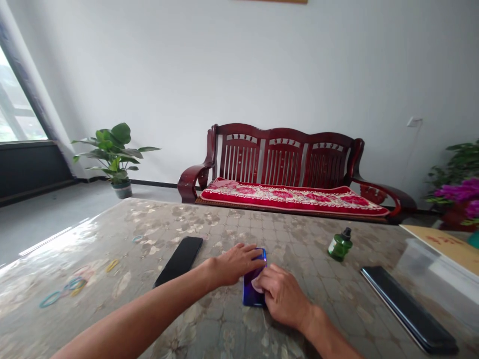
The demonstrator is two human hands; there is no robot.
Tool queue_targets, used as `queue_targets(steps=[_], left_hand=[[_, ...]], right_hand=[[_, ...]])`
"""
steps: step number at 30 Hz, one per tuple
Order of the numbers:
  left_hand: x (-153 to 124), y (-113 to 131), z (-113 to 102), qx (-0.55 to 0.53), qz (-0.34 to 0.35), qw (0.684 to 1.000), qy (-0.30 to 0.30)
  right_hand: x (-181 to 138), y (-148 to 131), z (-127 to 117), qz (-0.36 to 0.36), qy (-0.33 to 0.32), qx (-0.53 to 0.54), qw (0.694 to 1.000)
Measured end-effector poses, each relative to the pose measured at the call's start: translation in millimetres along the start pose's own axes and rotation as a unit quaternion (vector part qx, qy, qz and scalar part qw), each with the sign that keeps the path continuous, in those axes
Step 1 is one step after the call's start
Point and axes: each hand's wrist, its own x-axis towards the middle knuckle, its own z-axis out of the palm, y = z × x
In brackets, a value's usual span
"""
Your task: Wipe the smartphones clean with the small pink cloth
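Observation:
A blue, shiny smartphone (250,289) lies flat on the patterned tablecloth in front of me. Across its upper left part rests my left hand (237,262), fingers stretched out and their tips on the phone; its thumb is hard to make out. My right hand (282,294) is closed at the phone's right side, pinching a small white wipe (257,285) against the surface. Most of the wipe is hidden under the fingers. To the left of my left hand a black smartphone (179,260) lies on the table.
A green bottle (340,245) with a black top stands to the right. Beyond it are a long black case (407,306) and a translucent box (430,269). Rubber bands (71,286) lie at left. Behind the table (209,329) stands a wooden bench (284,154); a potted plant (118,154) is at left.

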Motion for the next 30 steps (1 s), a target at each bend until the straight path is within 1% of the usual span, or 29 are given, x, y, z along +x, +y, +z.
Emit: queue_targets(steps=[2,4,7,9,14,16,18,20,23,27,30], left_hand=[[11.0,-5.1,2.8,0.044,0.013,0.999,-0.007],[19.8,-8.2,6.9,0.061,0.022,0.998,-0.012],[28.5,-11.8,10.7,0.051,0.042,0.998,-0.025],[31.3,-14.1,9.8,0.038,0.047,0.997,-0.045],[26.1,-21.2,1.1,0.011,0.005,0.995,-0.101],[18.9,-25.0,-0.8,-0.011,-0.022,0.991,-0.129],[9.0,-28.3,-0.9,-0.040,-0.059,0.987,-0.143],[-2.4,-29.3,0.4,-0.057,-0.101,0.983,-0.139],[-19.2,-23.3,4.2,-0.067,-0.164,0.978,-0.109],[-34.5,-2.2,12.4,-0.080,-0.239,0.966,-0.056],[-39.2,16.8,20.4,-0.084,-0.291,0.953,-0.030]], right_hand=[[0.0,1.1,0.6,-0.006,0.002,0.002,1.000],[0.1,1.6,0.9,-0.012,-0.002,-0.005,1.000],[-0.2,1.9,1.1,-0.015,-0.010,-0.022,1.000],[-0.5,2.8,1.2,-0.014,-0.014,-0.030,0.999],[-0.5,9.3,-0.4,0.007,0.000,-0.047,0.999],[-0.4,11.8,-2.2,0.037,0.015,-0.054,0.998],[-0.6,13.5,-4.0,0.076,0.032,-0.051,0.995],[-0.7,14.4,-5.0,0.112,0.049,-0.042,0.992],[0.0,15.1,-3.6,0.142,0.063,-0.036,0.987],[1.8,12.7,2.3,0.145,0.072,-0.041,0.986],[1.3,4.2,7.8,0.128,0.067,-0.038,0.989]])
